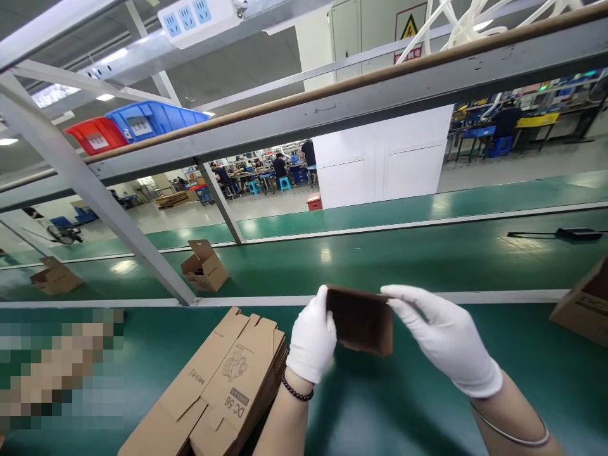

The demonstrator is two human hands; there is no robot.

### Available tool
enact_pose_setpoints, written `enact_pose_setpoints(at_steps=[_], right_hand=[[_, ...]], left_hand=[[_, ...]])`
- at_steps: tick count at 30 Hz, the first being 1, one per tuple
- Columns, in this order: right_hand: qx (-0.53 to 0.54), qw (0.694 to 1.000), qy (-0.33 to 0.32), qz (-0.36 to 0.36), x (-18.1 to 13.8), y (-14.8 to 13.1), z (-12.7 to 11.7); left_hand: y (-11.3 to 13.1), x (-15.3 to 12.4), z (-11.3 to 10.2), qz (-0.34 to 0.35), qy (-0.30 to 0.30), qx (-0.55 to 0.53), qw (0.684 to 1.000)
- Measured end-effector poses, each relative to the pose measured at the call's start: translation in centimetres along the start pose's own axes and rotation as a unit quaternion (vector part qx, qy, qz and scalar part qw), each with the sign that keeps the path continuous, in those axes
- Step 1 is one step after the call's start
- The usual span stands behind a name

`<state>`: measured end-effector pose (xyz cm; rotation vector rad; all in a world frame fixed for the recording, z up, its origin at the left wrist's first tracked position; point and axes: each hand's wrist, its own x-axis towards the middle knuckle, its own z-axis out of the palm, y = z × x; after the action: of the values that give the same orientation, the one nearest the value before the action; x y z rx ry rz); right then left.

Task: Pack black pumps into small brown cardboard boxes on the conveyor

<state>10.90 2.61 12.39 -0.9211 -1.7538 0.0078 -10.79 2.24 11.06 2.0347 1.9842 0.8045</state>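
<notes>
Between my gloved hands is a small brown cardboard box (361, 323), its dark inside facing me and slightly blurred. My left hand (311, 335) is closed on the box's left side, with a beaded bracelet at the wrist. At the top right corner, my right hand (441, 335) pinches the box's edge between thumb and fingers. A stack of flattened cartons (213, 386) printed "DC 56" lies on the green bench just left of my left hand.
Open cartons stand on the green conveyor (285, 269): one carton (206, 267) behind the stack, another carton (57, 277) farther left. A carton (584, 304) sits at the right edge. A black device (577, 234) with a cable lies far right. A slanted metal post (118, 215) crosses the left side.
</notes>
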Motion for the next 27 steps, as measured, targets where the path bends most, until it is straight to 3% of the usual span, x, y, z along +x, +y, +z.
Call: enact_pose_setpoints(at_steps=[2, 4, 6, 9, 12, 16, 21, 27], right_hand=[[-0.010, 0.998, 0.020, 0.054, 0.0, 0.2, -0.4], [-0.049, 0.994, -0.005, 0.096, 0.2, 0.6, -0.9], [-0.095, 0.980, -0.105, 0.138, 0.4, 0.9, -1.0], [-0.128, 0.934, -0.283, 0.176, 0.6, 0.8, -0.5], [-0.147, 0.903, -0.361, 0.181, 0.6, 0.8, 0.0], [-0.206, 0.882, -0.345, 0.247, 1.0, 4.1, 0.1], [-0.251, 0.843, -0.338, 0.334, 0.6, 11.7, 2.3], [-0.274, 0.865, -0.274, 0.319, -3.4, 16.3, 6.9]], left_hand=[[-0.4, 0.3, 0.0, -0.023, 0.003, 0.031, 0.999], [-0.6, 0.4, -0.4, -0.043, 0.001, 0.052, 0.998], [-0.5, 0.4, -0.8, -0.062, -0.002, 0.057, 0.996], [-0.3, 0.3, -1.0, -0.071, -0.011, 0.044, 0.996], [-0.3, 0.2, -1.2, -0.074, -0.053, 0.054, 0.994], [-0.6, 0.3, -1.7, -0.092, -0.131, 0.116, 0.980], [-0.9, 0.5, -2.3, -0.103, -0.144, 0.137, 0.975], [-1.1, 0.6, -2.4, -0.101, -0.148, 0.140, 0.974]])
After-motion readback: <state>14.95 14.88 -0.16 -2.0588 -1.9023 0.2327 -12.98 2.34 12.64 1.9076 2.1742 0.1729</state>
